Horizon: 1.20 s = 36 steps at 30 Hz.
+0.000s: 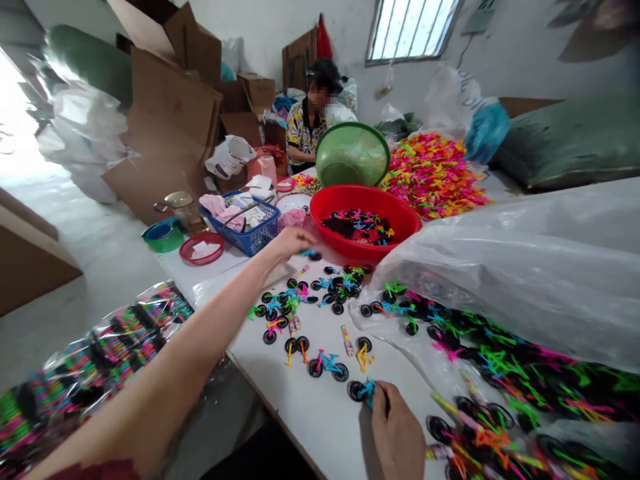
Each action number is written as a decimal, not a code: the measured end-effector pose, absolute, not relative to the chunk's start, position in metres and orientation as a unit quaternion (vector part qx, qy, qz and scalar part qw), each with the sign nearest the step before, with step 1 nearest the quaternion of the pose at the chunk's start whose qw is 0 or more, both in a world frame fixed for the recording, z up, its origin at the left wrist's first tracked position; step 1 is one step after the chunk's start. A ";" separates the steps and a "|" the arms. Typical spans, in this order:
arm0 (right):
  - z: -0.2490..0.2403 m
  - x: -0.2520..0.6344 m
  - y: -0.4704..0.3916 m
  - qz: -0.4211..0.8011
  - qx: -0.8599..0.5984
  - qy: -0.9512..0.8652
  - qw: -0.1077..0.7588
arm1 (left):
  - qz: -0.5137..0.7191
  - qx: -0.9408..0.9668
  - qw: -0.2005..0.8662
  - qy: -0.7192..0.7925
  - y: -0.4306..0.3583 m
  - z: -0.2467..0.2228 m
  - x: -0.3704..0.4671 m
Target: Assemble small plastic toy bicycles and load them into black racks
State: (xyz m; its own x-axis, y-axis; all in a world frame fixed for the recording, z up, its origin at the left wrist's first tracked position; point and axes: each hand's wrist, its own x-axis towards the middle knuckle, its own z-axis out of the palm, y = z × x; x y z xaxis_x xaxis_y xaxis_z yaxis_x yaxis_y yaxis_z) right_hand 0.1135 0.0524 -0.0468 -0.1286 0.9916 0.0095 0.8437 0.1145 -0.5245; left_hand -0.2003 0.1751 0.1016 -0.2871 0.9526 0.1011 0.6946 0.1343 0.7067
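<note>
My left hand (294,243) is stretched out to the near side of the red basin (415,223), fingers pinched on a small blue toy bike part with a black wheel (315,255). Close to the front edge, my right hand (397,420) pinches a blue bike part with a black wheel (357,391). Just beyond it lie a pink and blue toy bike (327,365) and a yellow part with a wheel (365,359). A loose pile of coloured bike parts (345,285) spreads below the basin. More toy bikes are in the basin.
A plastic sheet (475,260) and many bike parts (500,360) cover the right side. Behind the basin are a green bowl (353,155), a bright heap (435,173) and a seated person (305,127). A blue basket (260,227) and red tray (201,249) stand left.
</note>
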 end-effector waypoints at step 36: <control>-0.053 0.118 0.046 0.239 -0.609 -0.721 0.231 | 0.091 0.730 0.168 0.656 0.122 0.028 -0.199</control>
